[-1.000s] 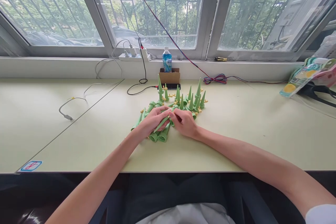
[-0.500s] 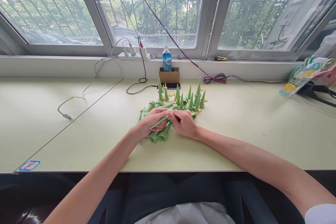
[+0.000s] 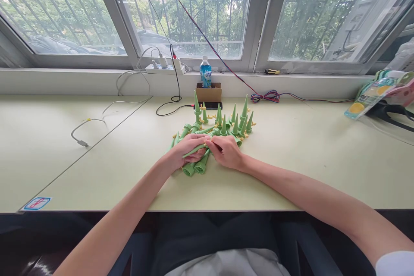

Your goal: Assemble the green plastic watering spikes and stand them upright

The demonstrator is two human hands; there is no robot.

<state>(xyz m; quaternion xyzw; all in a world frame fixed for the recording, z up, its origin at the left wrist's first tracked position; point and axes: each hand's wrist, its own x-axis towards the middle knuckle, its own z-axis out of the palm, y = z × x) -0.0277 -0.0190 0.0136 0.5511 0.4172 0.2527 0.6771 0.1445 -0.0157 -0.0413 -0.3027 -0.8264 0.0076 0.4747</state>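
Note:
My left hand [image 3: 187, 148] is wrapped round a green spike [image 3: 194, 151], whose pointed end shows across the palm toward the lower left. Against its fingertips, my right hand [image 3: 224, 151] is closed in a pinch at the other end of the spike; what its fingertips grip is hidden. Around and behind both hands lies a pile of green cones with small yellow pieces. Several stand upright, such as a tall cone [image 3: 243, 110] at the right and another [image 3: 197, 108] at the left. Two lying cones [image 3: 200, 167] show open threaded ends below my hands.
Behind the pile, a blue-labelled bottle [image 3: 205, 72] stands in a cardboard box [image 3: 208, 94], beside a dark phone [image 3: 211, 105]. A white cable [image 3: 103, 118] lies left, a bundled red-blue wire [image 3: 267, 96] right. Scissors [image 3: 393, 114] and plastic packages are at the far right.
The spike in my left hand has tilted slightly, its tip shifting a little left and up. My right hand has moved very slightly left. The pile looks the same.

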